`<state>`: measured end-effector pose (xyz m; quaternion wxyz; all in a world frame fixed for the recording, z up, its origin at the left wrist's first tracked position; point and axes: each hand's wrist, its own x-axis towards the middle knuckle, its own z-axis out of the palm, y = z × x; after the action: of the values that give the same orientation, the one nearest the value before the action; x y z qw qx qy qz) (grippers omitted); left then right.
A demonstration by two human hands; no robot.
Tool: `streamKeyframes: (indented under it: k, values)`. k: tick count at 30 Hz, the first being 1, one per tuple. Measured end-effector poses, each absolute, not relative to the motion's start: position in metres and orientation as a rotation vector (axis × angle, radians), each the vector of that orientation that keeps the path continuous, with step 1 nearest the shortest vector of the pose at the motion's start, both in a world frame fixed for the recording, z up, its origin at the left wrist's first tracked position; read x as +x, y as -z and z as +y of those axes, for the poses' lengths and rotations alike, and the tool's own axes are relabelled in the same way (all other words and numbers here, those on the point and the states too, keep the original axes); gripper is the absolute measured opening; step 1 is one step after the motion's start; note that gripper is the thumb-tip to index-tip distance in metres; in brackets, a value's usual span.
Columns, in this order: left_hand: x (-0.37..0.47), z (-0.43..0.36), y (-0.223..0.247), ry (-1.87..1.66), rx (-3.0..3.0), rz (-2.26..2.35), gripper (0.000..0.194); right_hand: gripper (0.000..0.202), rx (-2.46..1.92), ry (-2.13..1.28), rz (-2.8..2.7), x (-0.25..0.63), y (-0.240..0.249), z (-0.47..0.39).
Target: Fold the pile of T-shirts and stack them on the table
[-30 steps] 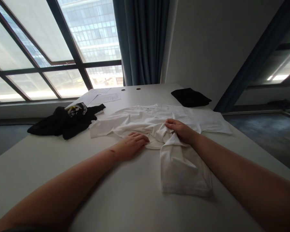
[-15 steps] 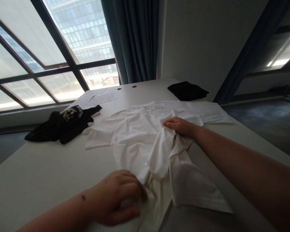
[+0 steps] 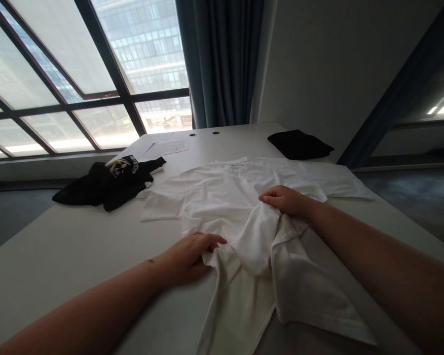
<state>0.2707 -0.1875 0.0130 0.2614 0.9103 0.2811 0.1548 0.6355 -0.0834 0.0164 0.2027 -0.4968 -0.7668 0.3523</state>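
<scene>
A white T-shirt (image 3: 222,197) lies spread on the table, its collar toward the far side and both short sleeves out to the sides. Its lower part is bunched, and the hem drapes toward me over the near edge. My right hand (image 3: 284,199) pinches a raised fold on the right side of the shirt. On the left side, my left hand (image 3: 192,254) grips the fabric between thumb and fingers, with the cloth hanging below it. The inside of the shirt shows between the two hands.
A crumpled black garment with a print (image 3: 111,182) lies at the table's left edge. Folded black cloth (image 3: 299,144) rests at the back right. Printed papers (image 3: 168,147) lie near the window, beside two round holes in the white table (image 3: 96,246).
My left hand has moved up and forward and taken hold of the shirt's left side. My right hand keeps its hold. The whole view has shifted slightly.
</scene>
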Motion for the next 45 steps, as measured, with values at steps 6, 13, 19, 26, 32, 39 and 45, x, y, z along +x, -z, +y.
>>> streamKeyframes:
  k: [6, 13, 19, 26, 32, 39, 45]
  values:
    - [0.253, -0.166, -0.019, -0.329, 2.205, 0.683, 0.013, 0.041, -1.396, -0.904, -2.393, 0.637, -0.029, -0.088]
    - [0.215, -0.143, -0.039, -0.134, 2.003, 0.535, 0.024, 0.034, -1.435, -0.731, -2.493, 0.633, -0.026, -0.091]
    - [0.218, -0.150, -0.026, -0.567, 2.372, 0.919, 0.030, 0.022, -1.179, -0.107, -2.681, 0.591, -0.036, -0.133]
    - [0.230, -0.141, 0.008, -0.366, 2.608, 1.521, 0.055, 0.033, -1.041, -0.285, -2.846, 0.552, -0.036, -0.193]
    - [0.218, -0.129, 0.010, -0.184, 2.574, 1.546, 0.057, 0.048, -1.019, -0.397, -2.805, 0.563, -0.027, -0.229]
    - [0.202, -0.105, 0.004, -0.204, 2.543, 1.580, 0.051, 0.075, -1.045, -0.596, -2.784, 0.588, -0.021, -0.246]
    - [0.189, -0.064, 0.005, -0.140, 2.595, 1.496, 0.052, 0.059, -0.958, -0.444, -2.787, 0.584, -0.035, -0.258]
